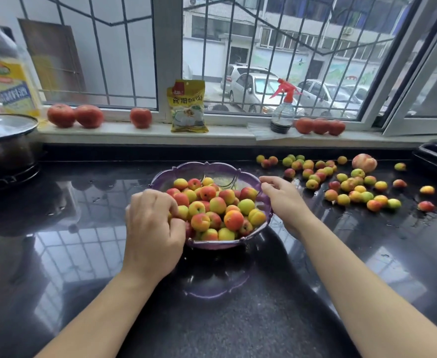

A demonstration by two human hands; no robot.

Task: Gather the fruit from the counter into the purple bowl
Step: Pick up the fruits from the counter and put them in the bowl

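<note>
Right between the two hands sits the purple bowl (186, 168), already heaped with small apricots (217, 205). The left hand (153, 229) is at the near-left rim with fingers curled in against the fruit; looks like it's pinching or letting go of one or two, but I can't tell for sure since the fingertips are buried in the pile. The right hand (282, 199) rests at the far-right rim with fingers loosely bent, holding nothing that I can see.

Plenty left to do: a big scatter of loose apricots (349, 183) lies on the black counter (88, 249) out past the right hand, plus one larger peach (364, 162) at the back of that bunch.

My take on doing this bit well: the bowl's already mounded, so set the fruit into the dips of the pile, not on the crown, or they'll roll straight off. Keep the right hand steadying the rim while the left lets go. The counter looks wet and glossy, so loose ones could skid.

Readable stuff: the yellow packet (189, 105) on the sill beyond the bowl says 食用碱面. The oil bottle (10, 83) far off past the left hand has a label, but it's too blurry to read. The spray bottle (283, 109) has no text I can see.
</note>
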